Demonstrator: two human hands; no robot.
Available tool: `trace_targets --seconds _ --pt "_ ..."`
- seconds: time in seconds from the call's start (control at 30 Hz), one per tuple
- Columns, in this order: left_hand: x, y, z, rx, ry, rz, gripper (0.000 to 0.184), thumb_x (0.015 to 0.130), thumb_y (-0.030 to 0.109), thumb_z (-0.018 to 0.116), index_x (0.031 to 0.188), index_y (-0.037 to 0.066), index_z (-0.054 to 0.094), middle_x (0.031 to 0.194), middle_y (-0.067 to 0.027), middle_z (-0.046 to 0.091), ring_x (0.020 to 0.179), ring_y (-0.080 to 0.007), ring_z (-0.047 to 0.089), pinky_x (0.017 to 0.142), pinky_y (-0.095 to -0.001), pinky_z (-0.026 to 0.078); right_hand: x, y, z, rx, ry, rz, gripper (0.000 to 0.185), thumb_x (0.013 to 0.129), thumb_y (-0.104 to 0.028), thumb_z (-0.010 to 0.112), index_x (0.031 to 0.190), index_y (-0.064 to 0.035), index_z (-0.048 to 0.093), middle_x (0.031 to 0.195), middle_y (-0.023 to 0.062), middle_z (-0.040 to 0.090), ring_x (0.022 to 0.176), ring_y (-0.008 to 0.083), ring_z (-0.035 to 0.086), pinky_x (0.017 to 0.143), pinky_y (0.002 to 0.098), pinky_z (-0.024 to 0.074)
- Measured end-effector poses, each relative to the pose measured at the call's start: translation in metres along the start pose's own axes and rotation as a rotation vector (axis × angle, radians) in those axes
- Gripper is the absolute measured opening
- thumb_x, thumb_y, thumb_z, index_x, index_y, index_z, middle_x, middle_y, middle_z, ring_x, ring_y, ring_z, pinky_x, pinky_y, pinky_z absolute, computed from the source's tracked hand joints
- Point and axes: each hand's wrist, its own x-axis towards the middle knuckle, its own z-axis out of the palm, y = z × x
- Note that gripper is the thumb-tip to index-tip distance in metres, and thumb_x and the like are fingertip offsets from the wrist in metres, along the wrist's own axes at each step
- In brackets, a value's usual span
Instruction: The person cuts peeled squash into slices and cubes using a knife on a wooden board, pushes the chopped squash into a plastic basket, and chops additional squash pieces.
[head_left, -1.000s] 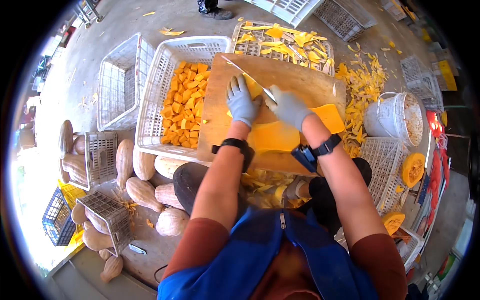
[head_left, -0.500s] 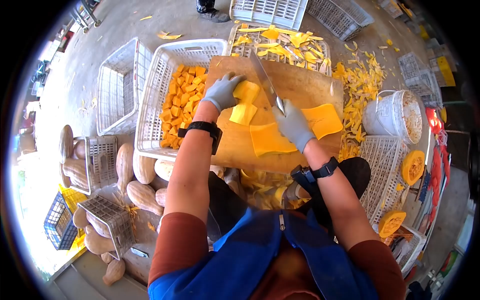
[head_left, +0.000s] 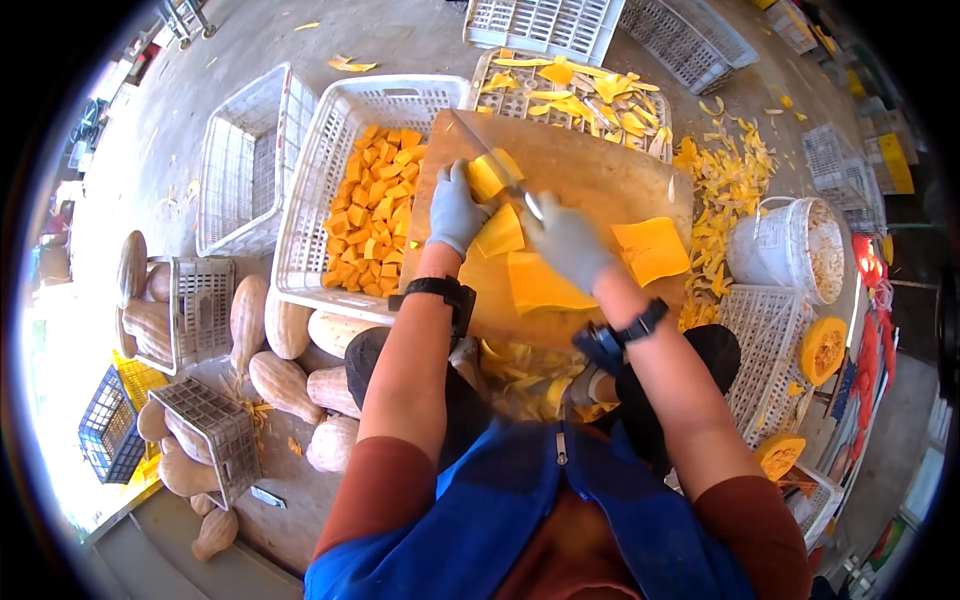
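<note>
My right hand, in a grey glove and slightly blurred, is closed round the handle of a long knife. Its blade slants up and left across an orange pumpkin piece on the wooden cutting board. My left hand, also gloved, has its fingers and thumb bent against the left edge of that piece. Just below lies another pumpkin piece. Two larger peeled slabs rest on the board: one pumpkin slab beneath my right wrist, another pumpkin slab to its right.
A white crate of pumpkin cubes stands against the board's left side. Peelings cover an upturned crate behind it and spill down the right, near a white bucket. Whole pumpkins lie at lower left.
The knife has swung left and down onto the pumpkin piece. My left hand has shifted lower beside it. The upper piece now sits apart from the one below. The view has moved slightly.
</note>
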Motion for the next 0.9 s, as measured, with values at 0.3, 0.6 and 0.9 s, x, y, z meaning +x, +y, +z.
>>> trace_targets --seconds 0.3,0.6,0.9 --pt "-0.011 0.008 -0.005 0.069 0.115 -0.261 0.061 0.069 0.03 0.077 0.118 0.003 0.05 0.112 -0.0195 0.052 0.092 -0.0352 0.058 0.078 -0.039 0.049 -0.014 0.025 0.016 0.173 0.021 0.009 0.033 0.09 -0.036 0.051 0.097 -0.0037 0.051 0.078 0.0259 0.061 0.073 0.044 0.059 0.064 0.0505 0.0456" --pt "-0.058 0.037 -0.008 0.175 -0.02 0.082 0.042 0.071 0.033 0.074 0.109 0.017 0.064 0.109 -0.0167 0.057 0.1 -0.0361 0.053 0.086 -0.0406 0.046 -0.025 0.024 0.007 0.258 0.103 -0.025 0.03 0.091 -0.031 0.054 0.104 -0.0036 0.053 0.075 0.0193 0.06 0.068 0.032 0.062 0.061 0.0392 0.046" --pt "-0.073 0.026 -0.032 0.258 -0.161 -0.153 0.042 0.072 0.025 0.071 0.113 0.02 0.062 0.114 -0.0156 0.055 0.106 -0.0357 0.05 0.088 -0.0407 0.046 -0.063 0.01 0.008 0.295 0.082 -0.025 0.028 0.092 -0.029 0.054 0.099 -0.0015 0.054 0.062 0.0113 0.056 0.056 0.0217 0.057 0.053 0.0349 0.0434"
